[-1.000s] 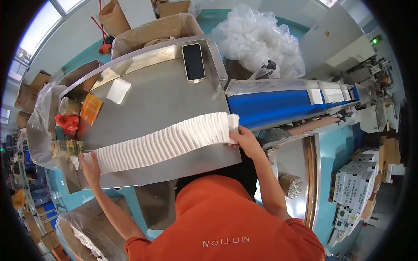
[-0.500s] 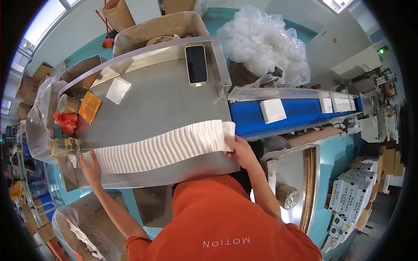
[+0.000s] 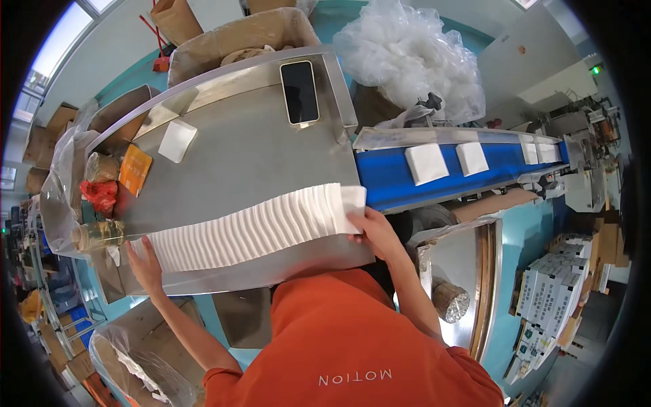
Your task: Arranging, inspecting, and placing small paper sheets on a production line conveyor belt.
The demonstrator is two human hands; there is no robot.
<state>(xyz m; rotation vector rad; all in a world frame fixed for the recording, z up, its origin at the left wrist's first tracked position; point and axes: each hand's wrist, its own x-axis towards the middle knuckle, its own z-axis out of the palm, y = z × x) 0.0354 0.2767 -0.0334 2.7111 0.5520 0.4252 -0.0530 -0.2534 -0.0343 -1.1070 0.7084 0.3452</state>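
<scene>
A long row of white folded napkins, stood on edge and pressed together, curves across the near part of the steel table. At its left end my left hand rests with fingers stretched out and apart against the last napkins. My right hand pinches the right-end napkin, which sits slightly turned from the row; its fingertips are partly hidden behind that napkin. Just beyond my right hand, a blue conveyor belt carries white folded napkins, among them a near one and another one.
A phone lies near the table's raised back edge. Leftward are a white square, an orange packet, a red plastic bundle and a tape roll. Clear plastic bags pile behind the belt; an open carton stands behind the table.
Napkins on the belt are spaced differently, with two now on its nearer half instead of one. The right-end napkin shows more of its face beside the row. My left hand stays in place.
</scene>
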